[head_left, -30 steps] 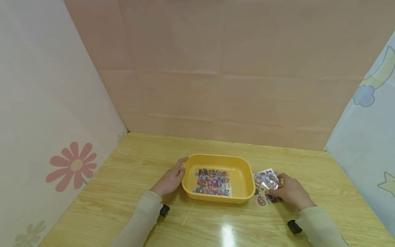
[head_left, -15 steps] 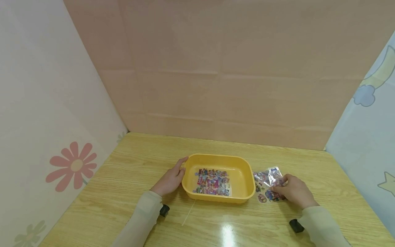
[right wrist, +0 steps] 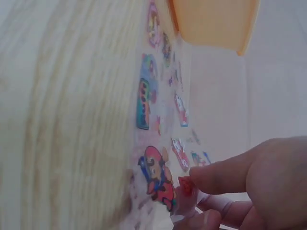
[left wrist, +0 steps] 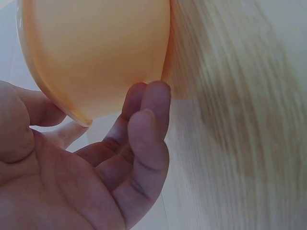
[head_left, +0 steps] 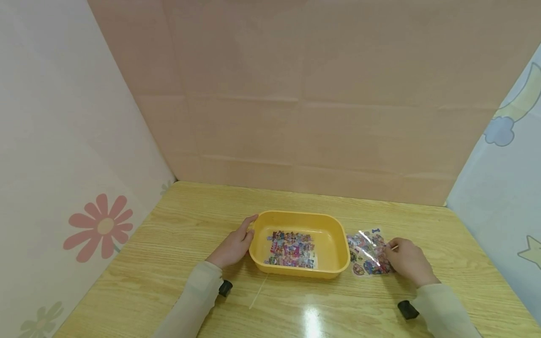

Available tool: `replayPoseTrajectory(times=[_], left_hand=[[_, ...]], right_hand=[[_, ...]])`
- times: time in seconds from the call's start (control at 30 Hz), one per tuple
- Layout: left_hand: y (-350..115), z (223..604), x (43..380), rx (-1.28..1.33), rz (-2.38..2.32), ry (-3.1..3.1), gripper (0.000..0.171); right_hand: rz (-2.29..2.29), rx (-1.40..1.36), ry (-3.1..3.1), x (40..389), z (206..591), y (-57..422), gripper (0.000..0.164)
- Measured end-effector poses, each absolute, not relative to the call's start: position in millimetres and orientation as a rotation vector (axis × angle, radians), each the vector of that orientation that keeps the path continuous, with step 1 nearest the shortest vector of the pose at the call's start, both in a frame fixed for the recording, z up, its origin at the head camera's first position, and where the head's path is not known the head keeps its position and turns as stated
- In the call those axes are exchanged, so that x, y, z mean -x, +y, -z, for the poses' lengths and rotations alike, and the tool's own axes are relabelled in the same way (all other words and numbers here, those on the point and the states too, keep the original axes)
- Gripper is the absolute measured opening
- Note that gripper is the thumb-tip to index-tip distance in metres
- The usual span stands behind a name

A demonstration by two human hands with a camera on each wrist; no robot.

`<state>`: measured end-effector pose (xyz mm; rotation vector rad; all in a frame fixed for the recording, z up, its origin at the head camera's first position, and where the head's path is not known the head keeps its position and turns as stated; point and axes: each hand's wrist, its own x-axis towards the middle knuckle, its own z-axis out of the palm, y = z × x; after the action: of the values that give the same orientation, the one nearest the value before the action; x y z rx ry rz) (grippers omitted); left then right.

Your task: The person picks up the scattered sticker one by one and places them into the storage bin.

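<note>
Right hand point(head_left: 409, 263) has slid back, pinching sticker sheet point(head_left: 364, 256) at its 3 o'clock edge; more print shows, hold looks edge-only. Sheet lies outside yellow basin point(head_left: 296, 272), at 3 o'clock; left hand point(head_left: 232, 246) grips basin's 9 o'clock end.

No text is legible; lettering point(head_left: 274, 246) on the sheet point(head_left: 293, 251) in the tray point(head_left: 331, 244) is too small.

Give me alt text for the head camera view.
A person's left hand holds a yellow tray containing a colourful printed sheet, while the right hand pinches a clear patterned sheet beside the tray on a wooden table.
</note>
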<state>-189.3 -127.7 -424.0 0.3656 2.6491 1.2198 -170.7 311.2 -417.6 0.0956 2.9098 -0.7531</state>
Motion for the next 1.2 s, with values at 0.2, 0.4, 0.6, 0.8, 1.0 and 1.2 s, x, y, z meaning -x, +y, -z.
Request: replayPoseTrajectory(times=[0.2, 0.4, 0.6, 0.8, 1.0, 1.2], left_hand=[[-128, 425, 190, -0.358, -1.235, 2.638, 0.047], [-128, 424, 189, -0.363, -1.233, 2.645, 0.047], [-129, 424, 190, -0.367, -1.223, 2.64, 0.047], [-129, 423, 190, -0.372, -1.215, 2.647, 0.047], [-128, 423, 190, -0.374, -1.217, 2.648, 0.047], [-128, 422, 190, -0.362, -1.216, 2.649, 0.047]], right_hand=[[0.779, -0.097, 2.929, 172, 416, 312, 0.037], [0.888, -0.122, 2.893, 171, 415, 315, 0.039], [0.941, -0.113, 2.897, 170, 405, 316, 0.042], [0.986, -0.126, 2.891, 170, 400, 318, 0.044], [1.013, -0.134, 2.908, 171, 398, 320, 0.048], [1.051, -0.157, 2.9, 170, 395, 319, 0.049]])
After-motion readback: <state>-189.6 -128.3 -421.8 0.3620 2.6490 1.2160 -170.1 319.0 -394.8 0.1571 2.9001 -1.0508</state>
